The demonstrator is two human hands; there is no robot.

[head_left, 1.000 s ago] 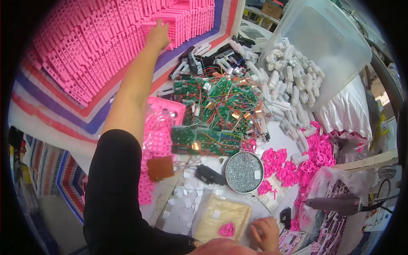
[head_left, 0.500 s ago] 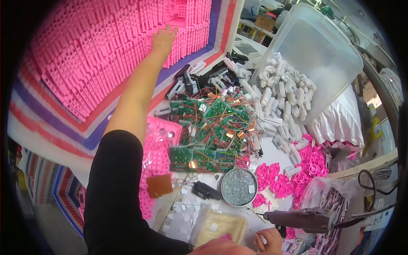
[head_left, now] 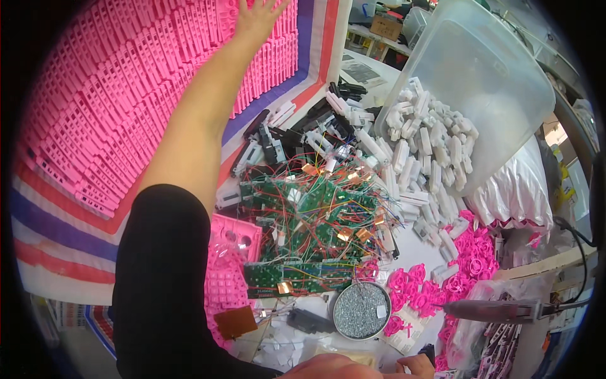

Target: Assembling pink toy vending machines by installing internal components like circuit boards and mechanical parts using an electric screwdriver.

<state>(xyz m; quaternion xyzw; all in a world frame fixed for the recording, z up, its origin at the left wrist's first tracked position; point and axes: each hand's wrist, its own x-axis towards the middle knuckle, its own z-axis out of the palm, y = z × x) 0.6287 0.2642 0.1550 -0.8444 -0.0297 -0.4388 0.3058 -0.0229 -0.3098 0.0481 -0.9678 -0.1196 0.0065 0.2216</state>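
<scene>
My left arm reaches up across the stacked pink plastic panels (head_left: 120, 82) at the far left. With fingers spread, my left hand (head_left: 255, 22) is over the upper part of the stack; its fingertips are cut off by the top edge, and nothing shows in its grasp. My right hand (head_left: 415, 365) is at the bottom edge, partly cut off. Its fingers are loosely bent with a gap between them, and I see nothing held. Beside it is a small black object (head_left: 428, 352). A grey-brown power screwdriver (head_left: 492, 309) lies above and right of that hand.
Green circuit boards (head_left: 315, 215) with loose wires fill the middle. A round tin of small screws (head_left: 361, 311) stands below them. White plastic parts (head_left: 432, 136) spill from a clear tub (head_left: 486, 69). Pink rose-like pieces (head_left: 470, 252) and a pink shell (head_left: 233, 237) lie around.
My left hand has moved farther up over the pink stack. The view has shifted, and the table things sit lower in it. My right hand appears nearer the small black object.
</scene>
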